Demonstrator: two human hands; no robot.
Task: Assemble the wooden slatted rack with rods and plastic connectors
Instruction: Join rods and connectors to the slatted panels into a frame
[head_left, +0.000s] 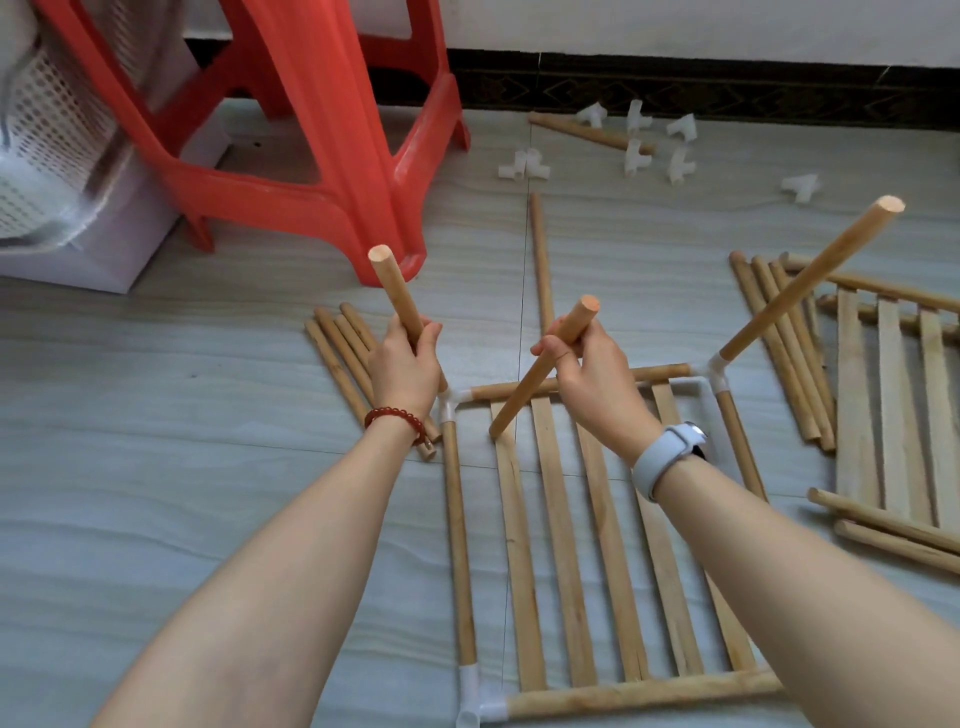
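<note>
Here, left hand (405, 371) grip holding upright rod (397, 293), right hand (592, 376) grip holding slanted rod (540, 366) above rack (561, 545)

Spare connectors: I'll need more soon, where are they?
Head view, upper right: the connectors lie scattered on the floor by the dark baseboard, right of the red stool.

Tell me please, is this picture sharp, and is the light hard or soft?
Head view: soft, even light, only faint shadows under the slatted panel and no glare; both hands, left and right, look sharp; wide-angle distortion bends the baseboard and the red stool.
</note>
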